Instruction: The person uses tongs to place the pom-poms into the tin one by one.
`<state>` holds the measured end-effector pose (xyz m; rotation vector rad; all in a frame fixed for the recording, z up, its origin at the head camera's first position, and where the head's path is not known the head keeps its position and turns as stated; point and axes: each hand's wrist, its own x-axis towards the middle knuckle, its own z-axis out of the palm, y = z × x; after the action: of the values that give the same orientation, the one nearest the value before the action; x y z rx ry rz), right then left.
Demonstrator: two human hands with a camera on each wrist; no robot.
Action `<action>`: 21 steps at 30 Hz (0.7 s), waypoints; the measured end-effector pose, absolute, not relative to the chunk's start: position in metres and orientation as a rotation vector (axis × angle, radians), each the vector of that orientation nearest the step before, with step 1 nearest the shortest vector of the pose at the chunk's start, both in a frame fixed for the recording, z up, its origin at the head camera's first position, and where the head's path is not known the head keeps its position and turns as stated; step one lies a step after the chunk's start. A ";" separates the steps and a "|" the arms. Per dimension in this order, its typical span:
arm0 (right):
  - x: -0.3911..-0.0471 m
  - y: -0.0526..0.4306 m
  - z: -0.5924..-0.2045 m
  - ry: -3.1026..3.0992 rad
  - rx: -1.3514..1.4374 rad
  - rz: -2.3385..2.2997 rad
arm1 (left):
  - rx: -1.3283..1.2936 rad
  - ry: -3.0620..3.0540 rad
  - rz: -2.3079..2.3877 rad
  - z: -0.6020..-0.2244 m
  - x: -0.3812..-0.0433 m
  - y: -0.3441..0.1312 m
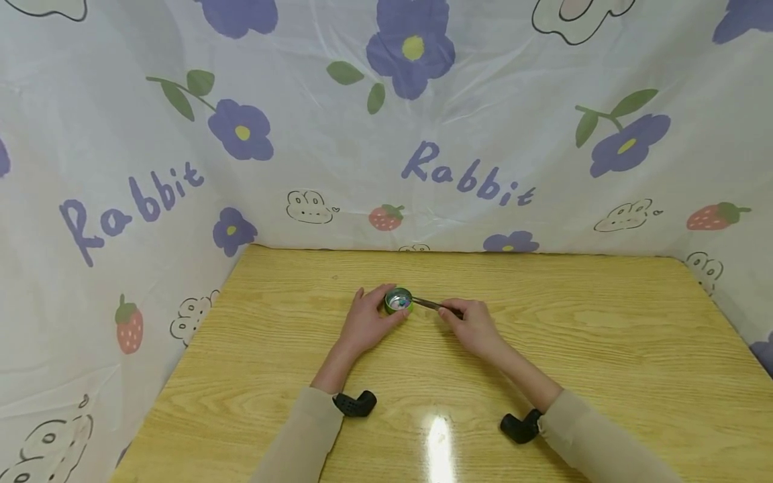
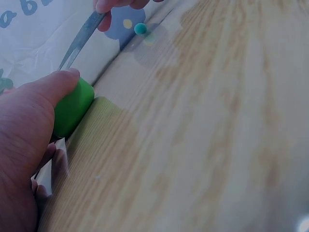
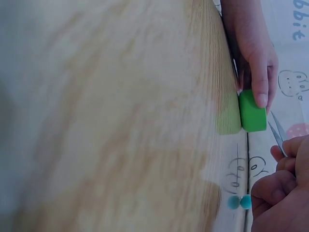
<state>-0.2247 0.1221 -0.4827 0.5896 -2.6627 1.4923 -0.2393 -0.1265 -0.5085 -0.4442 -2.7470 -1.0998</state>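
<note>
My left hand (image 1: 367, 320) holds a small green tin (image 1: 388, 310) upright on the table, thumb on the near side and fingers around the far side. Its silvery inside shows small blue-teal and pale bits (image 1: 400, 304), too small to make out. In the right hand (image 1: 477, 329) I pinch metal tweezers (image 1: 430, 304), their tips at the tin's right rim. Both wrist views show the tin's smooth green wall (image 2: 75, 108) and the tweezers' pointed arms (image 3: 276, 129). A teal ball (image 2: 140, 28) lies on the table near the right hand; in the head view it is hidden.
The wooden table (image 1: 604, 349) carries a bright light reflection near its front. A white cloth (image 1: 338, 161) printed with flowers and rabbits hangs behind and at both sides. Black wrist cameras (image 1: 356, 404) sit at both beige sleeves (image 1: 302, 429).
</note>
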 end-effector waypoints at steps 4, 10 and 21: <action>-0.224 0.123 -0.482 -2.669 0.567 1.499 | -0.441 -2.748 -1.099 -0.509 -0.240 -0.126; -0.224 0.131 -0.483 -2.677 0.540 1.521 | -0.450 -2.742 -1.095 -0.510 -0.240 -0.126; -0.223 0.161 -0.484 -2.679 0.482 1.517 | -0.436 -2.750 -1.109 -0.510 -0.239 -0.126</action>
<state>-0.2230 0.1609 -0.4844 0.4816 -2.6787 1.5170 -0.2395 -0.1256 -0.5095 -0.4356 -2.7502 -1.1088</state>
